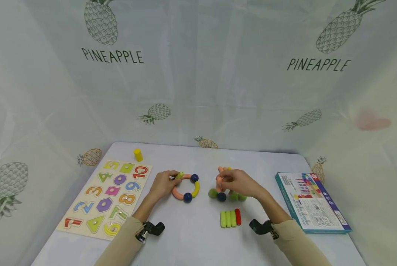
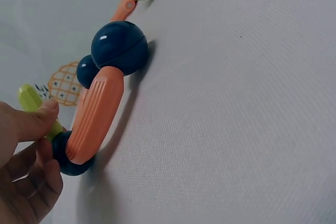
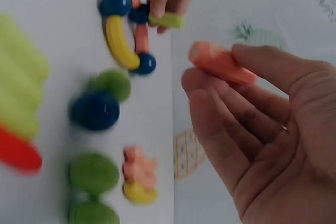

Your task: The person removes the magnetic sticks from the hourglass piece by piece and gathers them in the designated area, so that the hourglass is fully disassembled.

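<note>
My left hand (image 1: 164, 184) pinches a light green stick (image 2: 31, 98) standing up from a dark blue ball (image 2: 68, 161) of a ring. The ring joins curved coral rods (image 2: 97, 116), a yellow rod (image 1: 195, 189) and dark blue balls. To the right, my right hand (image 1: 241, 183) holds a coral rod (image 3: 220, 64) between thumb and fingers, raised above the table. Below it lie several green balls (image 3: 94, 172) and a dark blue ball (image 3: 97, 109). Short coral rods (image 3: 139, 169) and a yellow rod (image 3: 140, 192) lie behind them.
Light green sticks (image 1: 228, 219) and a red stick (image 1: 238, 217) lie side by side nearer me. On the left is a number puzzle board (image 1: 115, 202), with a yellow cylinder (image 1: 138, 155) beyond it. A flat box (image 1: 312, 203) lies at the right edge of the white table (image 1: 191, 236).
</note>
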Action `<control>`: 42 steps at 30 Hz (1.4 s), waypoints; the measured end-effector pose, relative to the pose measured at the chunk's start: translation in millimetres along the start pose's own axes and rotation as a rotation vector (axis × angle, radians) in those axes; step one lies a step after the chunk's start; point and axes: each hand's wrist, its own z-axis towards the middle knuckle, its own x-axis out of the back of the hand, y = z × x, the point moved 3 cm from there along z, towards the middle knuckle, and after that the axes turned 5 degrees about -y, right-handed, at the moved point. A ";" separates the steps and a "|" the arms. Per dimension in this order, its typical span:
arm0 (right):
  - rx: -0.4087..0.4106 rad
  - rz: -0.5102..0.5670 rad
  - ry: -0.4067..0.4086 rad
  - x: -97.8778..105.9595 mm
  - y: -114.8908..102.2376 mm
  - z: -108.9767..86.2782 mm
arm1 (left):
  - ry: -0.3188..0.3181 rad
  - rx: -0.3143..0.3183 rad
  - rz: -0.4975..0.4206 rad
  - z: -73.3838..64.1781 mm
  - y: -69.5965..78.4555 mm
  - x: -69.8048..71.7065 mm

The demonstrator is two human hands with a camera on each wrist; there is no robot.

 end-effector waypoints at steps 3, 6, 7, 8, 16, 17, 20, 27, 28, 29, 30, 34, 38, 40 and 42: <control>-0.053 -0.019 -0.053 14.0 13.3 -17.9 | 0.008 0.000 0.001 0.0 -1.0 1.7; -0.100 -0.018 -0.138 20.2 28.0 -33.8 | 0.001 0.005 -0.001 0.1 -1.5 3.3; -0.115 -0.015 -0.168 20.7 33.0 -38.6 | -0.001 0.006 0.002 0.2 -1.5 3.9; -0.130 -0.001 -0.198 20.5 37.9 -43.1 | -0.001 0.006 0.005 0.4 -1.4 4.4; -0.196 0.082 -0.239 13.4 73.5 -67.6 | -0.010 -0.001 0.017 1.5 -1.9 5.1; -0.199 0.089 -0.230 12.2 77.3 -68.7 | -0.014 -0.001 0.017 1.8 -1.8 5.4; -0.213 0.096 -0.216 7.8 86.3 -69.3 | -0.026 -0.001 0.029 2.3 -2.4 6.1; -0.249 0.106 -0.212 -2.3 94.0 -64.9 | -0.050 0.009 0.071 0.4 -2.2 7.5; -0.252 0.106 -0.211 -3.2 94.0 -64.1 | -0.049 0.014 0.080 -0.3 -1.9 7.4; -0.254 0.101 -0.208 -3.8 94.3 -63.5 | -0.049 0.020 0.087 -1.2 -2.0 7.3; -0.255 0.097 -0.207 -4.3 94.3 -63.0 | -0.046 0.026 0.095 -2.0 -1.7 7.3; -0.264 0.093 -0.211 -5.0 95.3 -63.6 | -0.033 0.045 0.127 -5.4 -2.2 6.7; -0.259 0.095 -0.199 -2.3 94.8 -67.1 | -0.025 0.052 0.131 -6.3 -3.9 5.7; -0.257 0.097 -0.190 0.1 93.9 -68.3 | -0.022 0.053 0.137 -6.4 -5.2 5.0; -0.251 0.101 -0.185 2.8 91.6 -68.5 | -0.021 0.057 0.142 -6.4 -6.5 4.2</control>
